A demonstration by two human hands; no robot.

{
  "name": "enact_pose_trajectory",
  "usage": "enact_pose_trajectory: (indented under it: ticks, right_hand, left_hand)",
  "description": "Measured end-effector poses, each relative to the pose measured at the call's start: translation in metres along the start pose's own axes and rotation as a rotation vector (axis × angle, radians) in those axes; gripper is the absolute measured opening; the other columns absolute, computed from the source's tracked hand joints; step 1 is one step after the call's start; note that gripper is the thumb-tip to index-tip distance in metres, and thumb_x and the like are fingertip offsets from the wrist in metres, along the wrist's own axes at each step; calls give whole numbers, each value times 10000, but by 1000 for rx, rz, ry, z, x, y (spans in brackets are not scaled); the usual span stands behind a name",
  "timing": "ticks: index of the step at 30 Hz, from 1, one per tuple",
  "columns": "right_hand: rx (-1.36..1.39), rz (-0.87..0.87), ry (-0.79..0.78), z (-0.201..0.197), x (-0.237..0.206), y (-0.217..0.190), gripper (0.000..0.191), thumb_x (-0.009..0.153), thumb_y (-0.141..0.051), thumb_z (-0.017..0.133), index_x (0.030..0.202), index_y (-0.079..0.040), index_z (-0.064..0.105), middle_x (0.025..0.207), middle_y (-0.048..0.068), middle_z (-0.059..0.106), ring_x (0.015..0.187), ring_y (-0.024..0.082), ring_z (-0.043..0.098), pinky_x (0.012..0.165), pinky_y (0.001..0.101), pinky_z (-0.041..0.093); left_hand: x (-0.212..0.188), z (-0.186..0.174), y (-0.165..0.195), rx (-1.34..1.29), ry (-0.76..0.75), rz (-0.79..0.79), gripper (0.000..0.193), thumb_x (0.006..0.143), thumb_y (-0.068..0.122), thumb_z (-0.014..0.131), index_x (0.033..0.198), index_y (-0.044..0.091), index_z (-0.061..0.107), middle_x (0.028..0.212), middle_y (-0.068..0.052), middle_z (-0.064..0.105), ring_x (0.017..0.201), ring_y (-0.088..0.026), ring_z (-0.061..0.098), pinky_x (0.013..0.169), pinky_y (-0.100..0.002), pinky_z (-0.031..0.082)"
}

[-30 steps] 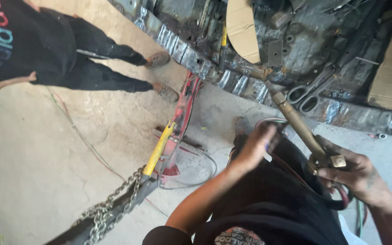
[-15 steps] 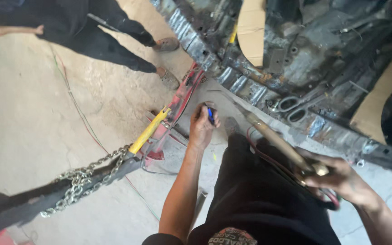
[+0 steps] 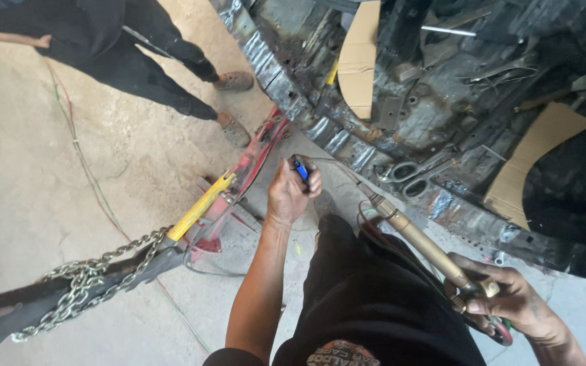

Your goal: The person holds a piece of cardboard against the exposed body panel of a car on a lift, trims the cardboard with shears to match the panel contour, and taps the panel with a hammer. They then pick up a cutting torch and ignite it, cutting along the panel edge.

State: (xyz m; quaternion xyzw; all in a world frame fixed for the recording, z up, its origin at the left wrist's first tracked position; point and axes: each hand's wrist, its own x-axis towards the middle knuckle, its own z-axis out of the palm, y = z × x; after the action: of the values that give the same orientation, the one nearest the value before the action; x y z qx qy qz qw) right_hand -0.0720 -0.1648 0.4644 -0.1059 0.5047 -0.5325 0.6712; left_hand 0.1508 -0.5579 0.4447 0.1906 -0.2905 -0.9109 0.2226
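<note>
from your head camera: your left hand (image 3: 291, 193) is closed around one small blue lighter (image 3: 300, 167), raised just beside the thin tip of the one brass torch (image 3: 420, 240). your right hand (image 3: 518, 303) grips that torch at its valve end, low on the right, with red hose looped beneath it. one pair of scissors (image 3: 407, 177) lies on the blackened car body (image 3: 442, 102) ahead, near two cardboard pieces (image 3: 357, 57). to your left, one yellow handle (image 3: 200, 207) on a red frame meets one chain (image 3: 89, 278). another person's two shoes (image 3: 233, 102) stand on the concrete floor (image 3: 49, 196).
</note>
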Motion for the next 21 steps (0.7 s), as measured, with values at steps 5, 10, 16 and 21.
enact_pose_trajectory:
  ticks: [5, 10, 16, 21]
  right_hand:
    - [-36, 13, -22, 13, 1, -8, 735, 729, 74, 756, 1427, -52, 560, 802, 176, 737, 448, 156, 611, 353, 272, 515]
    - [-7, -63, -125, 15, 0, -6, 723, 808, 38, 767, 1481, -35, 513, 812, 140, 719, 523, 139, 623, 444, 264, 555]
    - [-1, -52, -2, 21, -10, -11, 734, 785, -13, 782, 1476, -22, 536, 788, 130, 723, 503, 132, 595, 452, 256, 538]
    - [-24, -18, 7, 24, -17, -10, 721, 781, -1, 782, 1463, -16, 550, 825, 129, 734, 555, 142, 628, 470, 256, 539]
  left_hand:
    - [4, -8, -4, 81, 54, -2, 397, 1001, 456, 608, 988, 60, 585, 775, -87, 518, 708, -186, 480, 615, -332, 351]
    - [1, -9, -12, 107, -31, 6, 337, 1002, 356, 635, 977, 23, 592, 781, -59, 492, 726, -180, 471, 632, -337, 351]
    - [0, -1, -37, 59, 144, -49, 373, 971, 405, 617, 967, 32, 599, 775, -59, 508, 734, -181, 479, 641, -336, 354]
    - [17, -8, -30, 19, 107, -94, 363, 968, 407, 622, 936, 46, 599, 773, -68, 529, 716, -187, 482, 629, -341, 360]
